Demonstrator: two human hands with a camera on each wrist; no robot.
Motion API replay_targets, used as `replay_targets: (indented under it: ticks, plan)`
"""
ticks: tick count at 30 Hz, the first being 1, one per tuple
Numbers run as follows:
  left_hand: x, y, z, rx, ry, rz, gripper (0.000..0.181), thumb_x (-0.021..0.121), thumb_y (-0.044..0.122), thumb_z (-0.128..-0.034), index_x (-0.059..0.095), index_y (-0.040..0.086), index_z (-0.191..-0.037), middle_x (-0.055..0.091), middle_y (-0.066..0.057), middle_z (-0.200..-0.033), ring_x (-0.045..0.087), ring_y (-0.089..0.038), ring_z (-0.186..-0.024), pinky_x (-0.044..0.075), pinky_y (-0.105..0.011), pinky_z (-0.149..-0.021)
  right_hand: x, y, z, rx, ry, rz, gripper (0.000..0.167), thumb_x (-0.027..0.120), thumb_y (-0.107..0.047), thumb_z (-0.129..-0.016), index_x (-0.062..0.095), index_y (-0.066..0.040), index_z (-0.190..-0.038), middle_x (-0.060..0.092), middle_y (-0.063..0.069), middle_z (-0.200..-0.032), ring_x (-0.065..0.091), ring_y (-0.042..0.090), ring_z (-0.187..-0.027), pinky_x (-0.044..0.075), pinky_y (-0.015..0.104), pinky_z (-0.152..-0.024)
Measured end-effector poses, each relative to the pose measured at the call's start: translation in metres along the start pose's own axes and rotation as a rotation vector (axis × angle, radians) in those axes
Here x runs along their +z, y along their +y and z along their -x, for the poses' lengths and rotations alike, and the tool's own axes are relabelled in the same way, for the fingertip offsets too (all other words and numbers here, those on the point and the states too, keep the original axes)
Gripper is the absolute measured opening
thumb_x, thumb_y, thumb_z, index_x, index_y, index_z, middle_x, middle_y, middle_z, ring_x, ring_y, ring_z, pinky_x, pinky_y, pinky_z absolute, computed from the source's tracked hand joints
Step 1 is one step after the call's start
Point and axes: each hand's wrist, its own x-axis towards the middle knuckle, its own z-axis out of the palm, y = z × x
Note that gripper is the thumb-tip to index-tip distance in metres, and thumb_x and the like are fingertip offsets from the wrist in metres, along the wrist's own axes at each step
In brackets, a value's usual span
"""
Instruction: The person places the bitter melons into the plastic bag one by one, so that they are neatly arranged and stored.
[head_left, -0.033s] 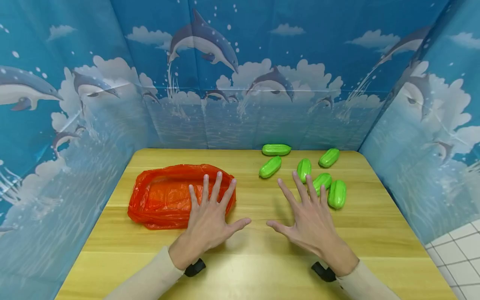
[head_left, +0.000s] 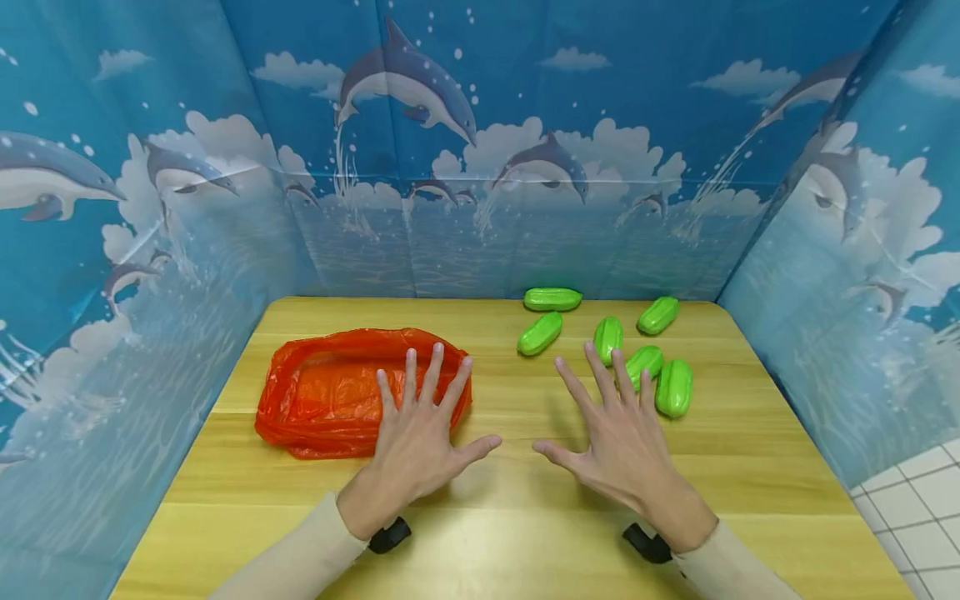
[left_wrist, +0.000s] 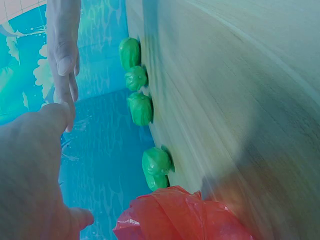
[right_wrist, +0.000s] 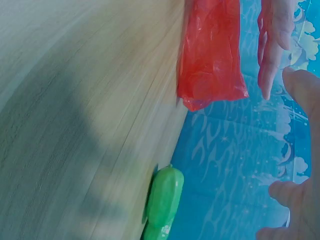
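Observation:
My left hand (head_left: 416, 442), fingers straight and spread, hovers over the table with its fingertips overlapping the right part of a red plastic bag (head_left: 330, 392) in the head view. The bag lies wide-mouthed in a rectangular shape; whether a container is inside I cannot tell. Fingers likewise spread, my right hand (head_left: 626, 446) is held near several short, glossy green cucumber-like vegetables (head_left: 675, 389). Its fingers partly hide one green vegetable (head_left: 643, 364). Both hands hold nothing. In the left wrist view the red bag (left_wrist: 180, 217) shows below the hand; the right wrist view shows a green vegetable (right_wrist: 166, 197) beyond the tabletop.
The light wooden table (head_left: 495, 533) has a blue dolphin-print curtain (head_left: 465, 242) along its back and both sides. Two more green vegetables lie near the back edge, one a lengthwise piece (head_left: 552, 299). White floor tiles (head_left: 922, 508) appear at the lower right.

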Motion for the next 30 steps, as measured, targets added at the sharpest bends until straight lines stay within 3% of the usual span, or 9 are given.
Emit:
replay_targets:
  ticks: [11, 17, 22, 30]
  plan:
    - [-0.002, -0.001, 0.002, -0.01, 0.019, 0.006, 0.116, 0.054, 0.099, -0.0983, 0.004, 0.042, -0.188, -0.002, -0.007, -0.2, -0.005, -0.052, -0.183, -0.004, -0.091, -0.137, -0.002, -0.002, -0.002, -0.001, -0.016, 0.007, 0.12, 0.076, -0.088, -0.093, 0.02, -0.041, -0.188, 0.017, 0.014, -0.198, 0.019, 0.06, -0.179, 0.021, 0.093, -0.133]
    - [-0.004, -0.004, 0.003, -0.033, 0.029, 0.016, 0.114, 0.055, 0.097, -0.0988, 0.014, 0.04, -0.189, 0.001, -0.008, -0.2, 0.001, -0.055, -0.183, -0.004, -0.092, -0.137, -0.001, -0.005, -0.005, 0.004, -0.035, -0.001, 0.115, 0.074, -0.086, -0.096, 0.022, -0.04, -0.188, 0.019, 0.015, -0.197, 0.018, 0.058, -0.18, 0.021, 0.092, -0.134]
    - [-0.01, -0.016, 0.002, -0.073, 0.041, 0.015, 0.111, 0.054, 0.095, -0.1007, 0.018, 0.037, -0.189, 0.002, -0.009, -0.2, 0.002, -0.054, -0.183, -0.005, -0.092, -0.137, 0.001, -0.012, -0.015, -0.02, -0.034, -0.022, 0.107, 0.074, -0.08, -0.1, 0.03, -0.036, -0.187, 0.025, 0.018, -0.195, 0.021, 0.058, -0.179, 0.022, 0.089, -0.136]
    - [-0.022, -0.046, 0.002, -0.156, 0.043, 0.029, 0.109, 0.059, 0.089, -0.1031, 0.02, 0.034, -0.189, 0.004, -0.012, -0.199, 0.005, -0.056, -0.182, -0.007, -0.093, -0.135, 0.003, -0.03, -0.032, -0.046, -0.094, -0.118, 0.095, 0.069, -0.074, -0.108, 0.03, -0.037, -0.187, 0.029, 0.018, -0.193, 0.02, 0.057, -0.179, 0.023, 0.086, -0.139]
